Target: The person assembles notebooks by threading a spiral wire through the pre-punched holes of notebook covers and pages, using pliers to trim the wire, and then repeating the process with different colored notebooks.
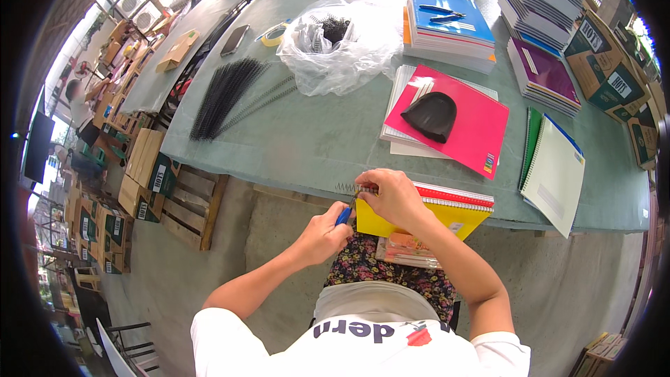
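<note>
A yellow notebook (459,218) with a red strip along its spiral edge rests against the table's near edge, over my lap. From its left end a thin dark spiral binding coil (343,187) sticks out. My right hand (391,199) pinches the coil at that corner, with the fingertips closed. Just left of it, my left hand (324,232) grips blue-handled pliers (343,216). Their jaws are near the coil, partly hidden by my hands. Below the notebook, a flat packet with orange printing (405,248) lies on my lap.
Black spiral coils (227,98) lie left on the green table (279,146), near a plastic bag (342,63) of coils, tape (274,33) and a phone (235,40). A dark pouch-like object (431,116) sits on a pink notebook (481,122). Notebook stacks (450,45) and cartons (604,63) stand right.
</note>
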